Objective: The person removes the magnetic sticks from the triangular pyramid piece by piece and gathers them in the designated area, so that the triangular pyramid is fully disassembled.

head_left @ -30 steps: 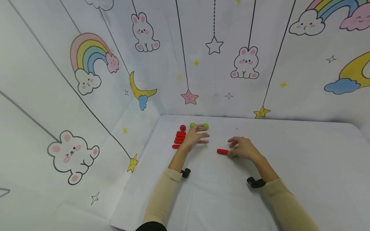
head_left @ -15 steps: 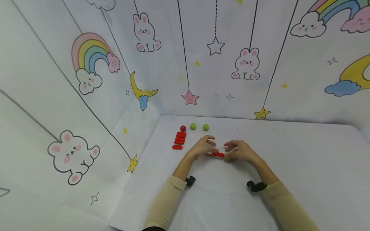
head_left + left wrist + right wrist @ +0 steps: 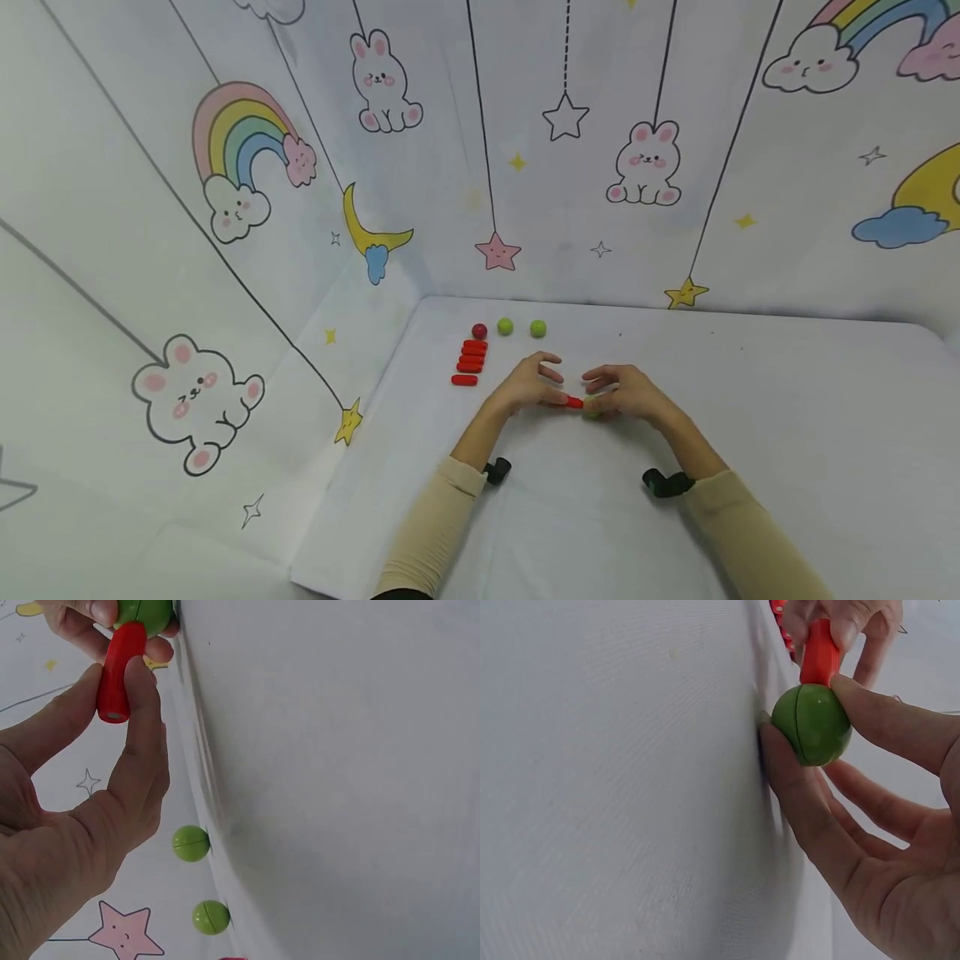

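My left hand (image 3: 531, 385) pinches a short red rod (image 3: 120, 675) between thumb and fingertips. A pale round mark shows on the rod's near end in the left wrist view. My right hand (image 3: 628, 392) grips a green ball (image 3: 811, 724), which has a seam line around it, between thumb and fingers. The rod's other end meets the ball in both wrist views. Both hands are low over the middle of the white table (image 3: 570, 500). In the head view, fingers partly hide the rod and the ball.
Several red rods (image 3: 470, 357) lie in a column at the table's left side. Behind them a red ball (image 3: 479, 331) and two green balls, a left one (image 3: 505, 326) and a right one (image 3: 537, 328), form a row. A printed white backdrop (image 3: 435, 150) rises along the back and left.
My left hand has come from over the rods and balls at the back left toward the right hand and taken hold of the rod. The right hand keeps hold of the green ball.
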